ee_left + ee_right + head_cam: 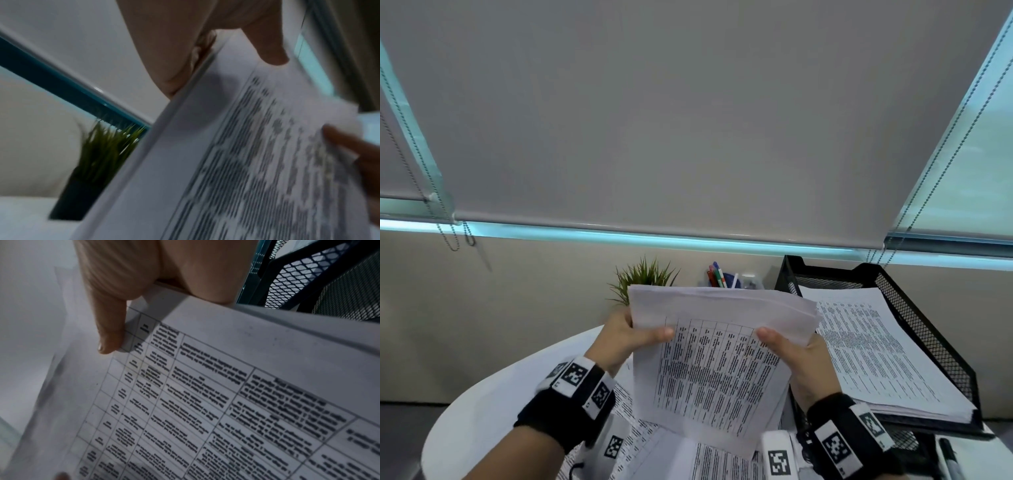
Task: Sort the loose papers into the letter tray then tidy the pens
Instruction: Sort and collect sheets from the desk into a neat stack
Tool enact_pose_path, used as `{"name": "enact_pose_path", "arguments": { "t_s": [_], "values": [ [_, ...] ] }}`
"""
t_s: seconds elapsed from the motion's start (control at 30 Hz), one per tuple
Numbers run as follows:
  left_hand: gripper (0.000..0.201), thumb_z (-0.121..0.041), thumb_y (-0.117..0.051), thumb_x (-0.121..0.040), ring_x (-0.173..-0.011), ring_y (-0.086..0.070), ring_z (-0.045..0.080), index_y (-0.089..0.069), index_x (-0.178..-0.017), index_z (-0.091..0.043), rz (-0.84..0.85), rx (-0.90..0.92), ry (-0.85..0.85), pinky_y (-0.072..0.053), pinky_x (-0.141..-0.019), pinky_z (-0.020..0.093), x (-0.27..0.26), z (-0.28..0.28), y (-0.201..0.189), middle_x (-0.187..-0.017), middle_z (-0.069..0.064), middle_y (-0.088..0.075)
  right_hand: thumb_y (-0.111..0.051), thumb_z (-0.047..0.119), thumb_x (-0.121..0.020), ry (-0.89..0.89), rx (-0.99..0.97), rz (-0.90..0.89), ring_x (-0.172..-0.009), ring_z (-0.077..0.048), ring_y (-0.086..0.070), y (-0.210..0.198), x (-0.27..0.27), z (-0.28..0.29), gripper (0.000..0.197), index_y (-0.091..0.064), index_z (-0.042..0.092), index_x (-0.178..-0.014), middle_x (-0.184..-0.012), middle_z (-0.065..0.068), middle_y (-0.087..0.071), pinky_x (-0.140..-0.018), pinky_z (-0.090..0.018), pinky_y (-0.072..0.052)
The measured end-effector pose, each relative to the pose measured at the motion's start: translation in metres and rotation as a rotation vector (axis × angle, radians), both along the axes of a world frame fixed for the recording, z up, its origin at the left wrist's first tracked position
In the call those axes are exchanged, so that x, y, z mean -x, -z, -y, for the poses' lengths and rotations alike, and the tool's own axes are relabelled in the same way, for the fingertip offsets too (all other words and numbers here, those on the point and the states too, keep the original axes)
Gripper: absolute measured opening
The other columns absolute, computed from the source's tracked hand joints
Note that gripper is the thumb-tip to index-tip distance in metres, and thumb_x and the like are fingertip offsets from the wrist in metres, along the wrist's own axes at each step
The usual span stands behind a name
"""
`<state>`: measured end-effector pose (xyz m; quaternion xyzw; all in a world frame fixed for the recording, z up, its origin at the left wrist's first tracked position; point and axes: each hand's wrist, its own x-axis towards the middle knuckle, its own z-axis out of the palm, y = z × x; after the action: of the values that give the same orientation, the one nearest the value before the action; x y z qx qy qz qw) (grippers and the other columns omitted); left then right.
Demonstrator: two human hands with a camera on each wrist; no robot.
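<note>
A sheaf of printed papers (717, 363) is held up in the air above the round white surface (493, 394), gripped at its upper part by both hands. The top sheet shows a ruled table of dark text; its upper edge bends back away from the camera, and the sheets fan slightly at the upper right corner.

The left hand (631, 337) clamps the sheaf's left edge, thumb laid across the printed face and the other fingers (180, 65) curled behind the pages. The right hand (796, 354) clamps the right edge the same way, thumb on the front and the other fingers (207, 272) wrapped behind. Both wrists wear black bands with square black-and-white markers.

Below the sheaf, more loose printed sheets (654, 442) lie spread on the surface, overlapping one another. Just to the right of the sheaf stands the black mesh letter tray (928, 335), its top tier already carrying a stack of printed pages (876, 346) that sticks out past the front lip. In the right wrist view the tray's mesh wall sits right next to the sheaf's edge.

Behind the sheaf, against the beige wall, several coloured pens (717, 275) stand upright in a holder that the papers mostly hide. Left of them is a small green potted plant (645, 277) in a dark pot. A black marker (950, 459) lies on the surface in front of the tray, at the lower right. A grey roller blind (688, 120) with bead chains fills the wall above.
</note>
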<state>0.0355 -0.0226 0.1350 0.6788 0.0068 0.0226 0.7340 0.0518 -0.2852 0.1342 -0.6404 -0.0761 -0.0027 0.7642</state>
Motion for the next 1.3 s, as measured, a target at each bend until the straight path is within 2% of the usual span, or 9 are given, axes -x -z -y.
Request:
{"name": "enact_pose_path", "arguments": {
  "t_s": [0.2, 0.33, 0.43, 0.67, 0.8, 0.9, 1.07, 1.2, 1.3],
  "values": [
    [0.072, -0.046, -0.092, -0.013, -0.079, -0.072, 0.022, -0.076, -0.077, -0.017, -0.118, 0.045, -0.028, -0.058, -0.063, 0.031, 0.006, 0.012, 0.026, -0.089, 0.011, -0.074, -0.084, 0.062, -0.041, 0.081, -0.021, 0.008, -0.088, -0.034, -0.068, -0.003, 0.002, -0.007, 0.068, -0.068, 0.012, -0.085, -0.087, -0.014, -0.071, -0.087, -0.054, -0.052],
    [0.091, -0.053, -0.089, -0.014, -0.083, -0.072, 0.020, -0.071, -0.092, -0.012, -0.102, -0.026, -0.089, -0.057, -0.069, 0.029, 0.009, 0.018, 0.032, -0.089, 0.005, -0.075, -0.063, 0.060, -0.066, 0.152, -0.055, 0.145, -0.061, -0.021, -0.061, -0.022, 0.010, -0.011, 0.039, -0.066, 0.022, -0.059, -0.060, 0.002, -0.064, -0.071, -0.035, -0.051],
    [0.097, -0.055, -0.089, -0.015, -0.089, -0.070, 0.022, -0.069, -0.099, -0.009, -0.088, -0.049, -0.087, -0.057, -0.078, 0.035, 0.011, 0.018, 0.034, -0.093, 0.006, -0.075, -0.065, 0.063, -0.070, 0.218, -0.053, 0.144, -0.043, -0.019, -0.040, -0.032, 0.012, -0.014, 0.054, -0.046, 0.022, -0.040, -0.043, 0.006, -0.043, -0.056, -0.026, -0.037],
    [0.089, -0.054, -0.089, -0.020, -0.088, -0.071, 0.020, -0.070, -0.097, -0.014, -0.070, -0.061, -0.075, -0.057, -0.076, 0.034, 0.011, 0.015, 0.034, -0.093, 0.004, -0.074, -0.061, 0.084, -0.053, 0.271, -0.013, 0.165, -0.050, -0.037, -0.019, -0.043, 0.016, -0.017, 0.097, -0.031, -0.008, -0.057, -0.057, -0.017, -0.026, -0.053, -0.032, -0.021],
    [0.076, -0.047, -0.089, -0.026, -0.085, -0.071, 0.021, -0.072, -0.093, -0.015, -0.088, -0.054, -0.065, -0.057, -0.074, 0.034, 0.009, 0.014, 0.036, -0.092, 0.005, -0.075, -0.072, 0.059, -0.064, 0.228, -0.052, 0.222, -0.058, -0.027, -0.039, -0.044, 0.015, -0.017, 0.085, -0.048, -0.022, -0.074, -0.064, -0.017, -0.043, -0.059, -0.028, -0.034],
    [0.071, -0.043, -0.091, -0.024, -0.085, -0.071, 0.021, -0.073, -0.087, -0.017, -0.096, -0.043, -0.037, -0.058, -0.074, 0.035, 0.008, 0.016, 0.035, -0.091, 0.006, -0.075, -0.062, 0.023, -0.085, 0.218, -0.015, 0.213, -0.066, -0.026, -0.054, -0.042, 0.013, -0.014, 0.029, -0.069, -0.002, -0.074, -0.072, -0.017, -0.062, -0.060, -0.030, -0.043],
    [0.052, -0.026, -0.089, -0.041, -0.085, -0.071, 0.018, -0.071, -0.090, -0.018, -0.081, -0.044, -0.044, -0.057, -0.074, 0.031, 0.007, 0.017, 0.036, -0.091, 0.003, -0.075, -0.063, 0.014, -0.085, 0.226, 0.061, 0.280, -0.074, -0.013, -0.063, -0.046, 0.015, -0.011, 0.013, -0.073, 0.011, -0.079, -0.076, 0.002, -0.071, -0.066, -0.022, -0.052],
    [0.068, -0.034, -0.089, -0.031, -0.086, -0.071, 0.022, -0.071, -0.093, -0.013, -0.097, -0.011, -0.064, -0.057, -0.077, 0.036, 0.006, 0.016, 0.040, -0.091, 0.006, -0.075, -0.075, 0.023, -0.075, 0.180, 0.038, 0.272, -0.073, -0.010, -0.063, -0.044, 0.015, -0.006, 0.016, -0.072, 0.009, -0.082, -0.077, 0.004, -0.071, -0.062, -0.017, -0.052],
    [0.083, -0.045, -0.092, -0.022, -0.087, -0.071, 0.023, -0.071, -0.095, -0.009, -0.098, 0.016, -0.080, -0.056, -0.080, 0.039, 0.005, 0.014, 0.043, -0.092, 0.008, -0.075, -0.086, 0.034, -0.052, 0.023, 0.045, 0.206, -0.071, -0.010, -0.068, -0.030, 0.014, 0.003, 0.057, -0.065, 0.002, -0.095, -0.079, 0.001, -0.072, -0.058, -0.020, -0.055]
  ]
}}
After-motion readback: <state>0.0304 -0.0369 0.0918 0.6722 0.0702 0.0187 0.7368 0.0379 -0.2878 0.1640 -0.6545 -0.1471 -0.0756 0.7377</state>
